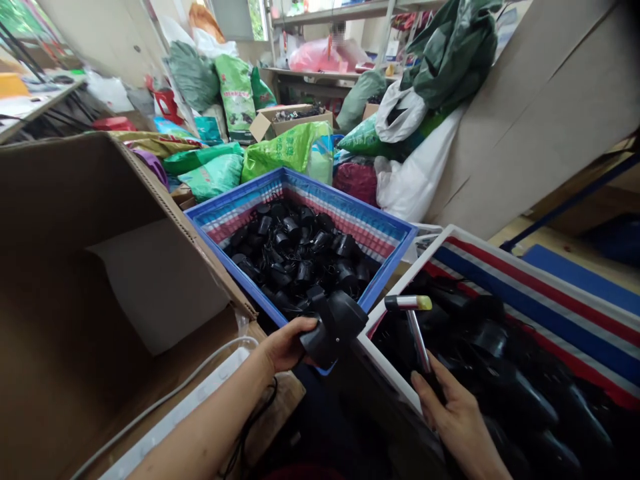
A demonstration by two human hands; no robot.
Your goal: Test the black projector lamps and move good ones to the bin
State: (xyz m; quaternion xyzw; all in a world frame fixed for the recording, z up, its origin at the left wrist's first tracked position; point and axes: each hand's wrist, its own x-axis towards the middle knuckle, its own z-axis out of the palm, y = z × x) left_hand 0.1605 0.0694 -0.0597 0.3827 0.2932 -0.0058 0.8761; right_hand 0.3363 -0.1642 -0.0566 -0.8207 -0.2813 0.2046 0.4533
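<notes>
My left hand (286, 345) is closed around a black plastic part (334, 325) with a cord hanging from it, held above the near corner of the blue crate (300, 183). My right hand (453, 413) grips the metal handle of a small hammer (411, 319) with a yellow-tipped head, upright over the edge of a white crate (395, 383). The blue crate holds several similar black parts (295, 257). The white crate, lined with red, white and blue striped fabric, holds more black parts (505, 393).
A large open cardboard box (90, 267) stands at the left, with a white power strip and cable (190, 407) beside it. Behind the crates lie green, white and red sacks (280, 150), shelves and a leaning cardboard sheet (540, 113).
</notes>
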